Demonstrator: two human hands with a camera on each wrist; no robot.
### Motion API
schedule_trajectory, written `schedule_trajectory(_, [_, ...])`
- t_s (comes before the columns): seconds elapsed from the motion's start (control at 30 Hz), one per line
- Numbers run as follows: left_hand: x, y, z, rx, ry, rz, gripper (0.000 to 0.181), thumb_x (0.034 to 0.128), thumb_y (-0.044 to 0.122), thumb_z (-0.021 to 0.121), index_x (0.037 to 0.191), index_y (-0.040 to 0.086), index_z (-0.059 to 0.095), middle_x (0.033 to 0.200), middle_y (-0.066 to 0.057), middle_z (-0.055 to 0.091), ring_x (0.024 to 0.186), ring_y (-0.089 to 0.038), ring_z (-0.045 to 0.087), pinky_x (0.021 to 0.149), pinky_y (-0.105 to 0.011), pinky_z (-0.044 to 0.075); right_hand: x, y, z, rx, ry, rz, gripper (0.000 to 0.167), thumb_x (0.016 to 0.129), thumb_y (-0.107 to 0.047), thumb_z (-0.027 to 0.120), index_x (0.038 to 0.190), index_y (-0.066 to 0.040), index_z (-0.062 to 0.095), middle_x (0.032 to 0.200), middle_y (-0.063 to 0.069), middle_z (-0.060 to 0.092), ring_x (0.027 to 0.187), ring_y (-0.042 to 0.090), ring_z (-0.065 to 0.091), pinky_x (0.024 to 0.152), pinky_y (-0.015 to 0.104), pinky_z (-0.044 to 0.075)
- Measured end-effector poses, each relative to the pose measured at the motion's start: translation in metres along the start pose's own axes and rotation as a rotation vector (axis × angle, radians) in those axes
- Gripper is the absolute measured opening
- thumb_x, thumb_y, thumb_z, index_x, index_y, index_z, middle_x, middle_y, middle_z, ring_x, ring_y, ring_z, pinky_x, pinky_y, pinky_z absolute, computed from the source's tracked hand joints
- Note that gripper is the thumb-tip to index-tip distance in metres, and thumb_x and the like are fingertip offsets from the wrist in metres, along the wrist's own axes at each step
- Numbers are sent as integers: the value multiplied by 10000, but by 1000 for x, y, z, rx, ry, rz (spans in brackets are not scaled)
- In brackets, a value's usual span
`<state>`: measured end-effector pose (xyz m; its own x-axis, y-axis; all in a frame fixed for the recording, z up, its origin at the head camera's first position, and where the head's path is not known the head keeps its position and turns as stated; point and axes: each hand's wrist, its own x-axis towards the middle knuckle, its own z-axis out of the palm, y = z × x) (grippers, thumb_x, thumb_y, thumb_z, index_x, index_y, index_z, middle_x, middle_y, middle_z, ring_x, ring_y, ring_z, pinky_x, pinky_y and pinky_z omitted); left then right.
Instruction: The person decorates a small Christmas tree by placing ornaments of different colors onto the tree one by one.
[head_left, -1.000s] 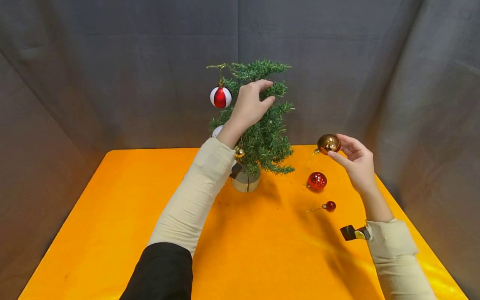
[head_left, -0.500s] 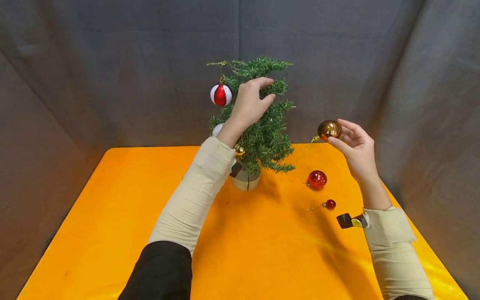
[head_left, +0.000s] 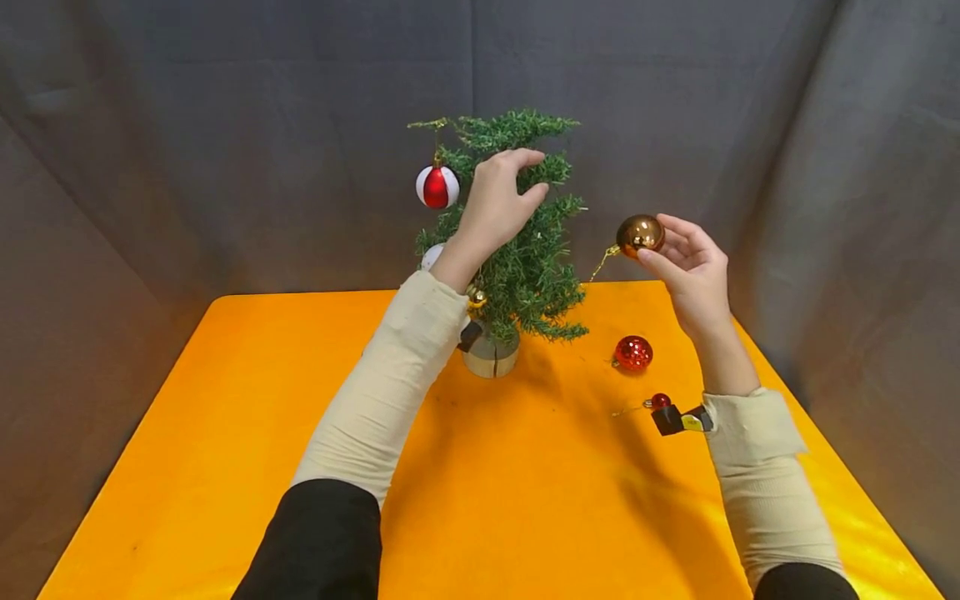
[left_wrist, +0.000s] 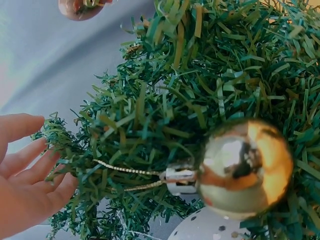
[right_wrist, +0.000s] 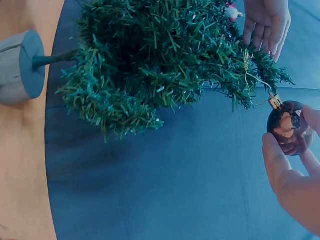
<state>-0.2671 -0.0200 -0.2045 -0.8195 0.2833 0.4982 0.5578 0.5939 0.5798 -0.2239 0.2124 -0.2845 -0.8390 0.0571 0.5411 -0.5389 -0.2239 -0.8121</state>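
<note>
Grey walls (head_left: pixel 300 167), probably cloth, stand behind an orange tabletop (head_left: pixel 525 500).

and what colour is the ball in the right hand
The ball in the right hand is shiny bronze, best seen in the head view.

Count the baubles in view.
6: brown one in the right hand; large red one, small red one on the table; red-and-white one, white one, small gold one on the tree. Left arm or tree may hide more.

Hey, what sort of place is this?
Probably a makeshift recording booth: grey cloth hangs behind and on both sides of the orange table, and a wrist camera shows at one sleeve.
</note>
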Motion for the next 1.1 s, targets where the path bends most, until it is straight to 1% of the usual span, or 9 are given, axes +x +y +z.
schedule_trajectory(0.23, [-3,-1,1,-24,62,21,338,863,158,599,1189,75,566,1182,-41,549,1128,-157,444,927,-179,314,7,1,9,45,45,3,334,774,126,601,1085,5,588,947,113,581,835,194,583,746,239,489])
schedule_trajectory(0.4, [-4,-1,1,-4,92,38,274,860,164,605,1120,79,614,1120,-34,582,1091,-166,459,931,-190,305,12,2,15,84,69,9,322,770,120,609,1068,0,594,943,117,568,823,190,576,735,242,492])
schedule_trajectory(0.53, [-5,0,2,20,109,54,215,855,170,613,1045,80,656,1066,-26,603,1046,-171,468,927,-202,304,15,4,19,75,77,-10,319,772,127,601,1059,-14,604,942,113,565,809,186,562,732,237,494])
schedule_trajectory(0.63, [-7,0,3,13,132,70,196,847,165,622,1016,78,669,1052,-33,605,1038,-181,467,917,-211,318,16,6,21,62,83,-18,320,772,126,603,1056,-23,607,938,111,564,802,184,559,731,237,495])
schedule_trajectory(0.7, [-9,0,4,-9,165,90,177,843,151,624,992,69,676,1034,-41,602,1027,-184,476,903,-213,330,17,7,23,78,86,-15,317,772,131,599,1052,-18,604,936,115,563,802,187,563,732,246,495])
schedule_trajectory(0.87, [-10,-1,6,-98,308,179,128,826,88,627,920,21,684,944,-79,596,860,-176,533,764,-180,388,21,7,29,139,87,-14,312,776,153,577,1046,-2,587,938,130,554,813,196,570,735,280,494])
schedule_trajectory(0.93, [-10,-1,7,-121,332,204,122,821,75,629,906,7,683,915,-96,595,781,-171,532,698,-180,396,23,7,32,149,86,-17,308,779,146,578,1049,-1,581,942,133,546,815,197,568,739,286,491])
schedule_trajectory(1.0, [-10,0,6,-132,307,195,125,825,83,628,910,9,681,899,-89,600,736,-157,530,663,-186,399,25,7,34,159,90,-22,304,779,140,583,1048,-1,577,941,136,541,815,199,568,741,291,489])
schedule_trajectory(1.1, [-9,0,7,-160,239,182,127,831,82,623,912,-1,674,866,-90,613,675,-150,535,627,-192,408,27,7,38,175,100,-25,297,776,127,595,1044,2,573,934,139,536,812,201,570,744,293,489])
